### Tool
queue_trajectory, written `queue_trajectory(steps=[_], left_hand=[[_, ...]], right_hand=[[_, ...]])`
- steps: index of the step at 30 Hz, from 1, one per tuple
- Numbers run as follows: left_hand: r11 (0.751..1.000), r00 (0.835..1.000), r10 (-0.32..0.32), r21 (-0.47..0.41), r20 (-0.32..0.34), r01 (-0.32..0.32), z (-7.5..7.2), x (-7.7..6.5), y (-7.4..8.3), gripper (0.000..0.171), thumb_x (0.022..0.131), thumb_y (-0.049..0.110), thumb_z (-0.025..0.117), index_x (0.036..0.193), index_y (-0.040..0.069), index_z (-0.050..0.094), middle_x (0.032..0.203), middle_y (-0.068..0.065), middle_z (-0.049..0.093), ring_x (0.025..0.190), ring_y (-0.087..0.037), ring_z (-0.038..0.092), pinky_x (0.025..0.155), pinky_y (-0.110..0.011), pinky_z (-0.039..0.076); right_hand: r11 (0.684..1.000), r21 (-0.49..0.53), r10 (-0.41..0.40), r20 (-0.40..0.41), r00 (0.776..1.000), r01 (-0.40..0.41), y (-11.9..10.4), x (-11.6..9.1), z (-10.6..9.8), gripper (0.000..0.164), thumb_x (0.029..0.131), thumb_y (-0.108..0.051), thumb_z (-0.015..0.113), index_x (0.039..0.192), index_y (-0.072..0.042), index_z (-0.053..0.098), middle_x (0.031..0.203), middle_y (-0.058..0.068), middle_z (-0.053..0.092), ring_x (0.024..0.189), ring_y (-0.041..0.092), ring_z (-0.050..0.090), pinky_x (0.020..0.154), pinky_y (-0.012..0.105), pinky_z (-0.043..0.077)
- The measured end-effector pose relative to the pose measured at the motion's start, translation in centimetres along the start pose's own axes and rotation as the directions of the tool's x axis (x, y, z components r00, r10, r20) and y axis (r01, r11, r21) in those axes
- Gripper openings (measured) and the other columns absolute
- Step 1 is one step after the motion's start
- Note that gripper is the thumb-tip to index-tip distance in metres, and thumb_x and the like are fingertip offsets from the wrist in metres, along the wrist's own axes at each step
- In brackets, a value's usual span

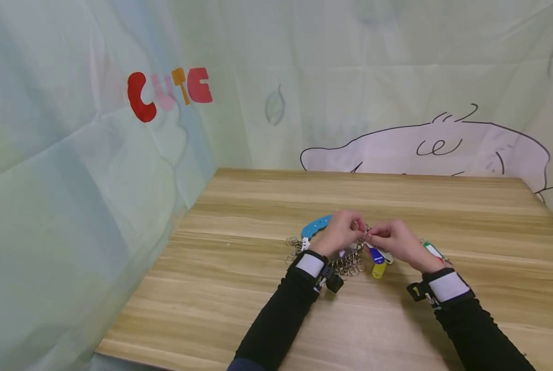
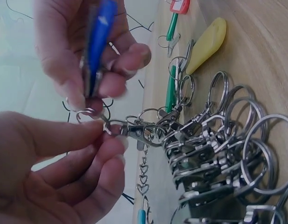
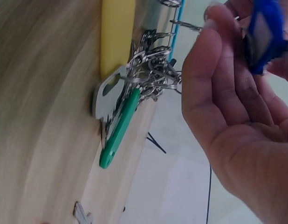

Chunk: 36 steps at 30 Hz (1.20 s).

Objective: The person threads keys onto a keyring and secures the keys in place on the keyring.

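My left hand pinches the end of a small metal swivel clasp between thumb and fingers. Fingertip to fingertip with it, my right hand pinches a metal key ring. A blue key tag hangs by the right fingers, along with a key partly hidden in them. Several clasps with split rings lie bunched under the left hand. Beside them lie a yellow tag and a green tag with keys. Fingers hide where the ring and clasp meet.
A light blue strap with holes lies behind the left hand. By the right wrist rests another green-edged key tag. Everything lies on a wooden table, with printed cloth hanging behind and to the left.
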<state>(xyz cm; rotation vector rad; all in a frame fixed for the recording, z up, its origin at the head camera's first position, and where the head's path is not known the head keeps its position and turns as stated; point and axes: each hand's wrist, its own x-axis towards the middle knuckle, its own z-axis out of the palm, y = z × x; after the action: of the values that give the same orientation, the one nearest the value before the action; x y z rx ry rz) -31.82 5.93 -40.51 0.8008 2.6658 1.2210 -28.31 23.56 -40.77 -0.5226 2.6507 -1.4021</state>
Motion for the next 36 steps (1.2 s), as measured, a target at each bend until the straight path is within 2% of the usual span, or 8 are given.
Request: queue_trajectory(steps=[6, 10, 14, 21, 26, 30, 36], left_hand=[[0.997, 0.998, 0.054, 0.061, 0.045, -0.057, 0.03, -0.23, 0.33, 0.008, 0.088, -0.001, 0.061, 0.090, 0.006, 0.065, 0.080, -0.002, 0.065, 0.068, -0.006, 0.054, 0.060, -0.014, 0.044], [0.994, 0.996, 0.083, 0.070, 0.024, -0.084, 0.10, -0.23, 0.42, 0.009, 0.088, -0.001, 0.062, 0.088, 0.008, 0.065, 0.079, -0.002, 0.067, 0.068, -0.005, 0.056, 0.062, -0.014, 0.046], [0.997, 0.998, 0.062, 0.050, -0.002, -0.062, 0.12, -0.25, 0.49, 0.009, 0.086, 0.000, 0.064, 0.087, 0.009, 0.065, 0.074, -0.001, 0.063, 0.063, -0.006, 0.054, 0.057, -0.015, 0.045], [1.000, 1.000, 0.006, 0.016, -0.006, -0.006, 0.14, 0.08, 0.38, 0.011, 0.083, -0.005, 0.063, 0.086, 0.006, 0.065, 0.072, 0.000, 0.059, 0.062, -0.006, 0.052, 0.055, -0.015, 0.042], [0.998, 0.999, 0.039, 0.040, 0.030, -0.040, -0.13, 0.14, 0.26, 0.005, 0.086, 0.002, 0.065, 0.090, 0.006, 0.066, 0.081, -0.004, 0.067, 0.069, -0.006, 0.056, 0.061, -0.015, 0.045], [0.996, 0.997, 0.072, 0.041, 0.030, -0.073, -0.13, 0.15, 0.11, 0.004, 0.089, 0.004, 0.065, 0.091, 0.007, 0.067, 0.086, -0.003, 0.069, 0.074, -0.004, 0.058, 0.068, -0.013, 0.046], [0.992, 0.993, 0.118, 0.033, 0.002, -0.118, -0.06, 0.16, -0.09, 0.007, 0.088, 0.002, 0.063, 0.089, 0.008, 0.067, 0.079, -0.002, 0.067, 0.068, -0.004, 0.056, 0.063, -0.013, 0.046]], right_hand=[[0.993, 0.120, 0.011, 0.048, 0.999, -0.017, 0.32, 0.11, 0.04, 0.022, 0.095, -0.011, 0.058, 0.095, 0.010, 0.066, 0.084, 0.024, 0.070, 0.066, 0.008, 0.064, 0.062, 0.023, 0.054], [0.981, 0.189, 0.030, 0.038, 0.999, -0.037, 0.37, -0.07, -0.17, 0.024, 0.095, -0.010, 0.058, 0.100, 0.013, 0.064, 0.086, 0.024, 0.070, 0.068, 0.011, 0.067, 0.063, 0.023, 0.055], [0.980, 0.197, 0.034, 0.025, 0.999, -0.038, 0.23, -0.28, -0.33, 0.024, 0.094, -0.010, 0.059, 0.102, 0.013, 0.064, 0.088, 0.023, 0.071, 0.069, 0.009, 0.067, 0.065, 0.023, 0.055], [0.989, 0.141, 0.033, 0.075, 0.997, -0.044, -0.02, -0.17, -0.59, 0.025, 0.095, -0.012, 0.058, 0.102, 0.011, 0.064, 0.083, 0.017, 0.072, 0.068, 0.008, 0.065, 0.063, 0.022, 0.054], [0.984, 0.165, 0.048, 0.077, 0.996, -0.061, 0.02, 0.04, -0.54, 0.027, 0.097, -0.013, 0.055, 0.103, 0.012, 0.063, 0.080, 0.015, 0.069, 0.066, 0.011, 0.065, 0.062, 0.026, 0.055], [0.977, 0.199, 0.066, 0.073, 0.995, -0.079, 0.06, -0.04, -0.57, 0.029, 0.097, -0.013, 0.054, 0.106, 0.014, 0.060, 0.080, 0.011, 0.069, 0.066, 0.011, 0.065, 0.064, 0.028, 0.056], [0.970, 0.216, 0.103, 0.048, 0.994, -0.111, -0.21, -0.29, -0.59, 0.032, 0.097, -0.016, 0.055, 0.110, 0.014, 0.057, 0.080, 0.004, 0.070, 0.068, 0.010, 0.066, 0.066, 0.029, 0.057]])
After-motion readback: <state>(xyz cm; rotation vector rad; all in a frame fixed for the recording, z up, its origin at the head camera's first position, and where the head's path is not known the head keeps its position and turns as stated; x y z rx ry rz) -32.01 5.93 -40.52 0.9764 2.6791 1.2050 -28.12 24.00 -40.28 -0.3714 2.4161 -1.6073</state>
